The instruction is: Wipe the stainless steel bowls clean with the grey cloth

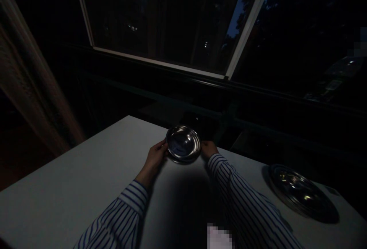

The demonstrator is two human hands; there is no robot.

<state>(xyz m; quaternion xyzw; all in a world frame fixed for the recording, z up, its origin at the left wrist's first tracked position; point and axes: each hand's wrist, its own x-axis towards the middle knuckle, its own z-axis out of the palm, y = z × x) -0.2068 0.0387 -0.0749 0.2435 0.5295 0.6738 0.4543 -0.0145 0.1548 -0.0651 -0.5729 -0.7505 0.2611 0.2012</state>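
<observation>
A shiny round metal bowl (182,146) is held between my two hands near the far edge of the white table (109,157). Its hollow side faces me, and light glints inside it. My left hand (157,153) grips the bowl's left rim, thumb and fingers closed on it. On the opposite side, my right hand (209,148) is closed at the right rim. Whether the bowl's lower edge touches the table, I cannot tell.
At the right of the table lies a larger shiny metal piece (301,193), rounded like a lid or upturned dish. Beyond the table, a white-framed window (160,60) shows dark outdoors. A curtain (34,73) hangs at left. The room is dim.
</observation>
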